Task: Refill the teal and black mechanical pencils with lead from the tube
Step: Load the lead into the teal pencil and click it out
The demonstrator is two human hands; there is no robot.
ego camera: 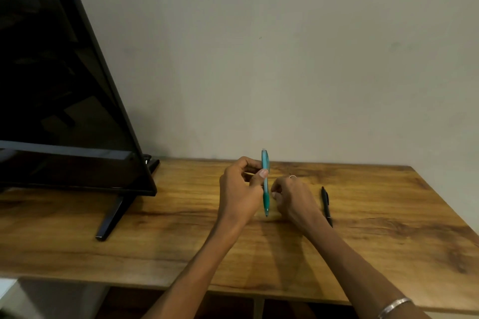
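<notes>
My left hand holds the teal mechanical pencil upright above the table, tip down, pinched between thumb and fingers near its upper half. Just to the right of the pencil's lower part is my right hand, with its fingers curled inward. Its back faces me, so I cannot see whether anything is inside it. The black mechanical pencil lies flat on the wooden table, right of my right hand. No lead tube shows.
A large dark monitor on a black stand fills the left side. A plain wall stands right behind the table. The table's front edge runs below my forearms.
</notes>
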